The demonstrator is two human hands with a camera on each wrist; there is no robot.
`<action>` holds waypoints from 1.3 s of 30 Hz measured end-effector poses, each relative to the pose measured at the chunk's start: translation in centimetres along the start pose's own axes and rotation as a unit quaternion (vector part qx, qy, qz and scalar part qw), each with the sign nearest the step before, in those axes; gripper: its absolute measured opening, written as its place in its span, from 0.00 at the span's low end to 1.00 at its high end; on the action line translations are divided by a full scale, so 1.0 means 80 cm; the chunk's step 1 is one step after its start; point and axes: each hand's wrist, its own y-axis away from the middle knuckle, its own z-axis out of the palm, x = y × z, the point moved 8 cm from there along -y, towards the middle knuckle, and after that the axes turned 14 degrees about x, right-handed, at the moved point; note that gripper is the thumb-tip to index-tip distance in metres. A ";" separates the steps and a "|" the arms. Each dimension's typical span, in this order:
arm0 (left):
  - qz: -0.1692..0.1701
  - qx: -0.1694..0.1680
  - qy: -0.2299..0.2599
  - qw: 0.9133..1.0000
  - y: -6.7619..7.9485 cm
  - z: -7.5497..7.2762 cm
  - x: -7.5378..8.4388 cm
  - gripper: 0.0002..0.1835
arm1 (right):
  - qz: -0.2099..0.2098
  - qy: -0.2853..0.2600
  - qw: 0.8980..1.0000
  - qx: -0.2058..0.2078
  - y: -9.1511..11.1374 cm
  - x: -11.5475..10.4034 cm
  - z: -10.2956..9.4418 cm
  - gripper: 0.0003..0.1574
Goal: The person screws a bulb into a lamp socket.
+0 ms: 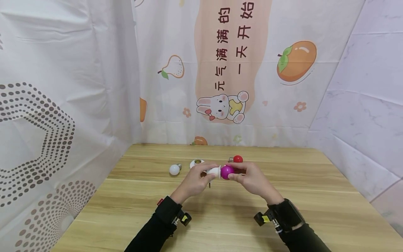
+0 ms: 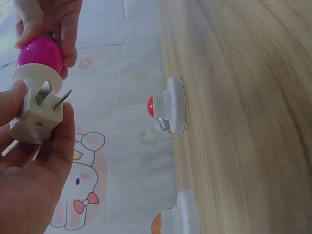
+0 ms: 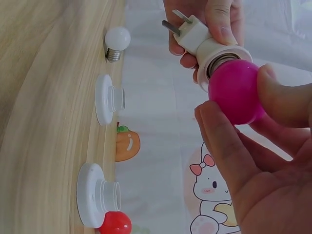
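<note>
On a wooden table [image 1: 132,213], left of the frame's centre, a white bulb [image 1: 174,170] lies loose. Just right of it sits a white lamp holder [image 1: 193,163], no bulb in its mouth. Next, near the centre, the person's left hand [image 1: 196,181] holds a white plug-in socket [image 1: 214,172], thumb and fingers pinching its body. At the centre, a pink bulb [image 1: 226,172] meets the socket's rim, pinched by the right hand [image 1: 253,180], thumb on one side and fingertips on the other. Beyond that hand, right of centre, a red bulb [image 1: 238,159] lies loose on the table.

The joining looks partly done: the pink bulb sits at the socket's mouth, apparently not fully screwed in, though how far it has gone cannot be told. The white and red bulbs are unfitted.

The left wrist view, at its left edge, shows two flat prongs [image 2: 44,92] on the socket clearly; the head view gives barely a glimpse. The right wrist view, at its upper right, reveals metal rings [image 3: 218,63] between rim and bulb, unseen from the head. Its lower left shows a second lamp holder [image 3: 87,195], also without a bulb, which the head view does not plainly show.
</note>
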 end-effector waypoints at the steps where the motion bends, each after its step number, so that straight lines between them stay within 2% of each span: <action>1: 0.000 0.000 -0.001 1.000 0.000 0.000 0.000 0.17 | 0.002 -0.001 1.000 0.000 0.000 0.000 0.000 0.24; 9: -0.002 0.001 -0.001 1.000 0.000 0.000 0.000 0.17 | 0.014 -0.007 1.000 0.000 -0.001 0.003 -0.001 0.24; 19: -0.017 0.012 0.017 1.000 -0.003 -0.004 -0.001 0.16 | -0.003 -0.040 0.999 0.012 -0.002 -0.001 -0.001 0.27; 24: -0.027 0.019 0.008 0.999 -0.003 -0.006 -0.001 0.17 | 0.003 -0.059 0.998 0.025 -0.003 -0.001 -0.002 0.28; 31: -0.014 0.015 0.008 1.000 -0.004 -0.006 0.003 0.18 | -0.002 -0.087 0.995 0.056 -0.005 -0.006 -0.008 0.28; 39: -0.016 0.021 0.017 0.999 -0.003 -0.006 0.003 0.19 | -0.009 -0.122 0.990 0.066 -0.005 -0.007 -0.007 0.29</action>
